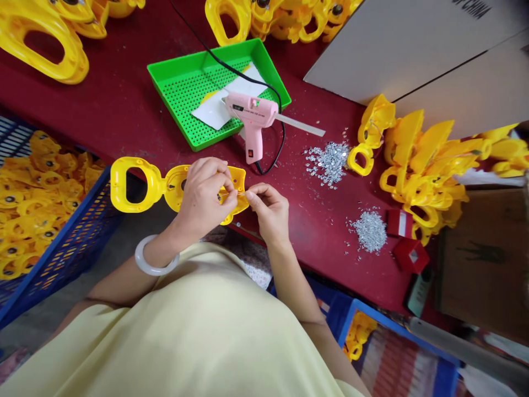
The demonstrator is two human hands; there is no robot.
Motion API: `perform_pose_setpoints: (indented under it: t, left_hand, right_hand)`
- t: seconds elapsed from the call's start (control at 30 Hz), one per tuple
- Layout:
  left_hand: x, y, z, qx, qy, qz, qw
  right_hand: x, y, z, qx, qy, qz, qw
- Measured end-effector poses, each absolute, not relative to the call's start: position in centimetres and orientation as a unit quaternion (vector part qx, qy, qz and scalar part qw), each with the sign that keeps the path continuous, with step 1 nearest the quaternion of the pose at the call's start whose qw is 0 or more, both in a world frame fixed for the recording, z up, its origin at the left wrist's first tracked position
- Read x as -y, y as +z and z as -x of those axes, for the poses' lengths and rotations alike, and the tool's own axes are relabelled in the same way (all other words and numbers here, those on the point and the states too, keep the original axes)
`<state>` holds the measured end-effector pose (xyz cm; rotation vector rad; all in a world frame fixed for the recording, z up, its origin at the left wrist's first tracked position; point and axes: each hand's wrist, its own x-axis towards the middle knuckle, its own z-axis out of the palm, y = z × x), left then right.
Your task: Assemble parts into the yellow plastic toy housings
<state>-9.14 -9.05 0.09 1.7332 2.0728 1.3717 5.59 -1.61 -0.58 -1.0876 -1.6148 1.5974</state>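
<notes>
A yellow plastic shell [155,187] with a loop at its left end lies open along the table's near edge. Over its middle, my left hand [204,190] has thumb and fingertips pinched together just above the hollow inside. My right hand [270,212] pinches with thumb and forefinger at the shell's right rim. Something thin, perhaps a wire, runs between the two sets of fingertips, too small to make out. A pink glue gun [254,118] with a glue stick in its back rests on the rim of a green tray [185,124].
Small silvery parts lie in two piles, one nearer the glue gun [330,162] and one near red boxes [403,223]. More yellow shells [430,165] stand stacked at right. A blue crate [82,234] full of shells is at left. The glue gun's black cord [231,69] crosses the tray.
</notes>
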Motion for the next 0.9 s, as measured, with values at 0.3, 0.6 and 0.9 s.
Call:
perform_pose_setpoints:
  t: [0.3, 0.6, 0.9]
  left_hand:
    - [9.07, 0.18, 9.16, -0.689, 0.442, -0.571, 0.064]
    - [9.05, -0.18, 9.16, -0.69, 0.425, -0.583, 0.052]
    - [8.89, -0.35, 9.18, -0.685, 0.426, -0.59, 0.039]
  right_hand:
    - [1.57, -0.65, -5.54, 0.614, 0.594, 0.42, 0.304]
    - [1.48, -0.42, -5.43, 0.6, 0.604, 0.44, 0.287]
    - [1.12, -0.32, -5.51, 0.593, 0.622, 0.439, 0.262]
